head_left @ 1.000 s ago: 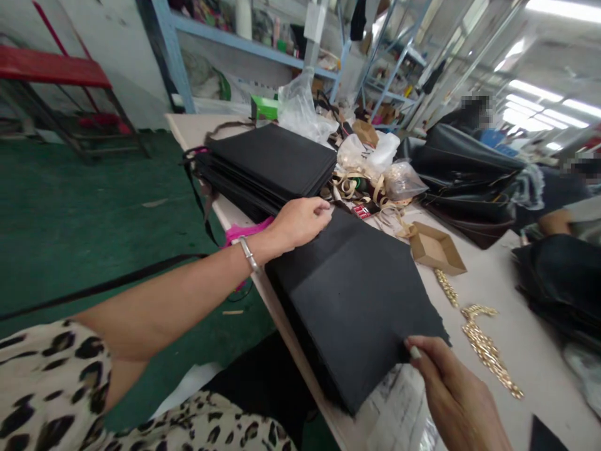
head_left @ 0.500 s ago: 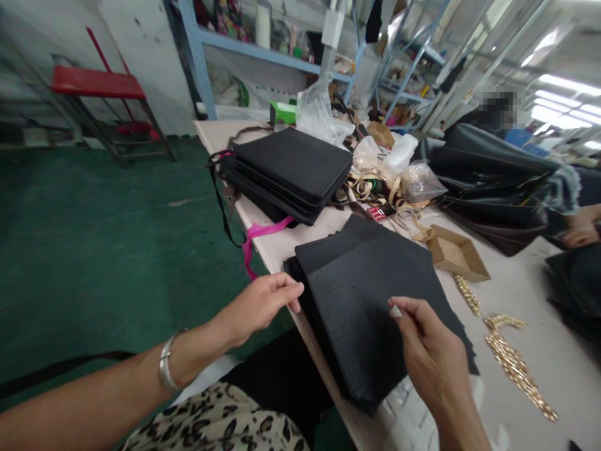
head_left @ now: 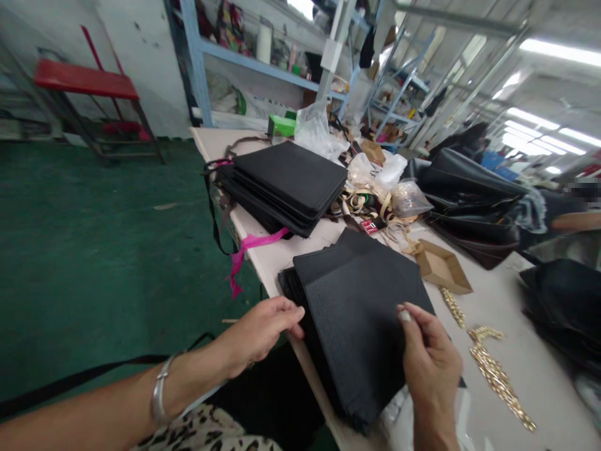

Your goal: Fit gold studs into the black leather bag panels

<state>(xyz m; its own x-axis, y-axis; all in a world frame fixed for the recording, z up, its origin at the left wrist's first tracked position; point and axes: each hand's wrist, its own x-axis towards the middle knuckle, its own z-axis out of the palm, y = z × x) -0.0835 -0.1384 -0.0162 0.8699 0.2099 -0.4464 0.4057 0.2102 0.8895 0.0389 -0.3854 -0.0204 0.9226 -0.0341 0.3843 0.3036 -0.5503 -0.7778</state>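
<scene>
A stack of black leather panels (head_left: 357,300) with a pebbled grain lies at the table's near edge, its sheets slightly fanned. At the stack's left edge is my left hand (head_left: 275,326), thumb and fingers pinched together. Over the right part of the stack, my right hand (head_left: 429,351) is also closed in a pinch. What either hand holds, if anything, is too small or hidden to make out. Farther back sits a second pile of black panels (head_left: 291,178), with a pink strip (head_left: 251,243) hanging off the table beside it.
Gold chains (head_left: 500,373) and an open cardboard box (head_left: 444,266) lie to the right on the table (head_left: 530,351). Clear bags and tangled straps (head_left: 370,200) clutter the back. Black bags (head_left: 469,200) stand beyond. A red stool (head_left: 87,80) is at the left.
The view has shifted slightly. My left hand is lower against the stack's edge; my right hand has moved a little right over the panels. Both stay pinched.
</scene>
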